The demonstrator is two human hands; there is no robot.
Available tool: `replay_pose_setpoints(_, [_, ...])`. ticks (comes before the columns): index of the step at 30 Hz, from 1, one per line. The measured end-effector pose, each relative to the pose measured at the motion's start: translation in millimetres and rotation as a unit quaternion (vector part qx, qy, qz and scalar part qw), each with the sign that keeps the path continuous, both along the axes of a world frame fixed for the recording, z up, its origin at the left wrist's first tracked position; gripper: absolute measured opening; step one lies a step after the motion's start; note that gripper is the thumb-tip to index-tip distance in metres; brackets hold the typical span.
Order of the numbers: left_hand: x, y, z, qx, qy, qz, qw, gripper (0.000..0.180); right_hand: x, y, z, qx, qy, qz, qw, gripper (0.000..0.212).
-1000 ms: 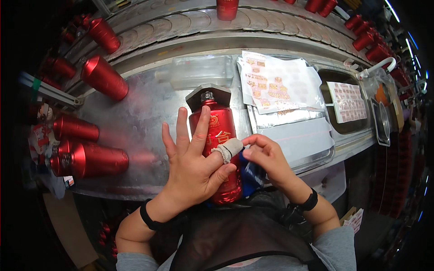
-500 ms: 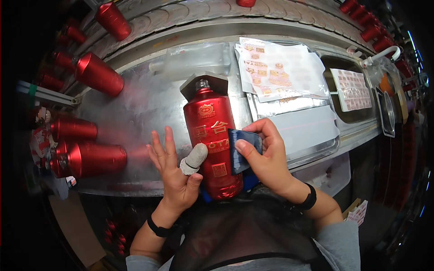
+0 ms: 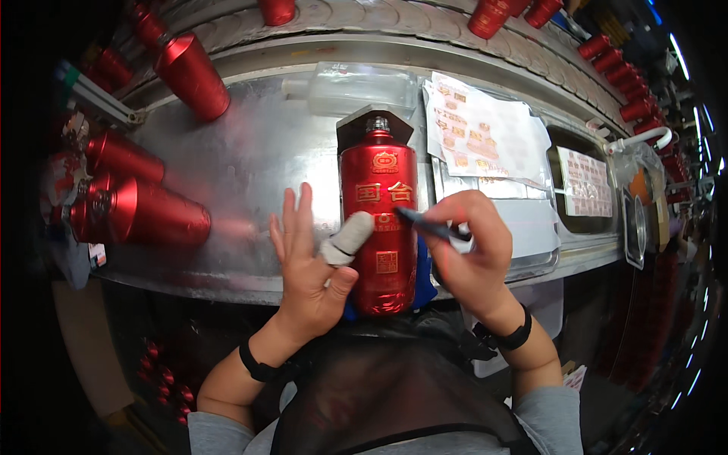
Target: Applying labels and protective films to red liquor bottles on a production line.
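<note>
A red metallic bottle (image 3: 396, 284) with gold lettering lies on its back in front of me, its neck pointing away and resting on a dark angled support (image 3: 353, 133). My left hand (image 3: 307, 284) is beside it with fingers spread. The index finger wears a whitish cloth finger cover (image 3: 349, 237), and its tip touches the bottle's left side near the middle. My right hand (image 3: 479, 246) pinches a thin dark blue flat scraper (image 3: 432, 226), seen nearly edge-on. The scraper's tip is at the bottle's lettering; whether it presses there I cannot tell.
Printed transfer sheets (image 3: 485, 140) lie on the right, with a smaller sheet (image 3: 588, 182) over a sink basin. A clear glass bottle (image 3: 356, 87) lies behind. Red bottles (image 3: 159, 211) lie on the left; others ride a conveyor (image 3: 379, 29) at the back.
The view has shifted. My right hand has turned the scraper from broadside to nearly edge-on and brought its tip onto the lettering. My left hand stays against the bottle's left side.
</note>
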State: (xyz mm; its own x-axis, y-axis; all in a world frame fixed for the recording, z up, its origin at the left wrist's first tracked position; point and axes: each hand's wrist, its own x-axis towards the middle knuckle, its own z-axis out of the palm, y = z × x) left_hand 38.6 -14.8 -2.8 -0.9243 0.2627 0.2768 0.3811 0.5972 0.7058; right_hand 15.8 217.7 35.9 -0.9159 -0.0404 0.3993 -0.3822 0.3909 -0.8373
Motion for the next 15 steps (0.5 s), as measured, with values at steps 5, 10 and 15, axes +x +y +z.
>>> replay_pose_setpoints(5, [-2.2,-0.4,-0.4,-0.05,0.01,-0.044,0.998,0.059,13.2,13.9,1.3,0.025,0.002,0.107,0.994,0.028])
replay_pose_setpoints(10, [-12.7,10.1,23.3,-0.102,0.063,-0.073,0.99,0.039,25.5,10.8,-13.4,-0.106,-0.126,-0.021,0.986,0.023])
replay_pose_setpoints(15, [-16.9,14.7,29.6,-0.163,0.059,-0.102,0.98,0.041,27.4,15.7,-14.7,-0.105,-0.147,-0.033,0.983,0.025])
